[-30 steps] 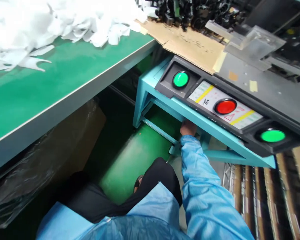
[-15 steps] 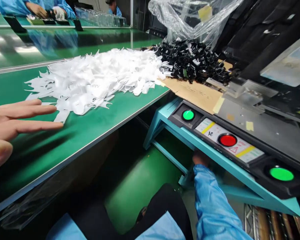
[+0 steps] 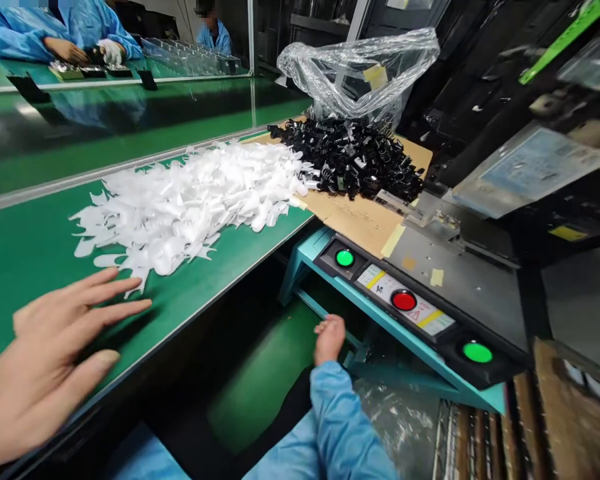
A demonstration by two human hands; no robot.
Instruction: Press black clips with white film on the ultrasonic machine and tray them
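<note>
My left hand (image 3: pixel 75 357) is open, palm down above the green table (image 3: pixel 25 263), with its fingers spread. Its fingertips reach the near edge of a heap of thin white plastic pieces (image 3: pixel 195 203), and one loose piece lies right by them. My right hand (image 3: pixel 330 339), in a blue sleeve, is closed in a loose fist low in front of the teal bench frame (image 3: pixel 293 270). The inside of that fist is hidden, and I cannot make out anything in it. Behind the white heap lies a pile of small black clip-like parts (image 3: pixel 353 160) on cardboard (image 3: pixel 347 212).
On the right, a control panel carries two green buttons (image 3: pixel 345 258) and a red button (image 3: pixel 404 301). A clear plastic bag (image 3: pixel 360 63) stands behind the black parts. Across the table, a co-worker's hands (image 3: pixel 70 51) handle small parts. Brown boards (image 3: pixel 480 440) stand low at right.
My right hand has come out from beneath the panel's edge, moving left. The left hand has come further into view, still open by the white pieces. The whole view has shifted.
</note>
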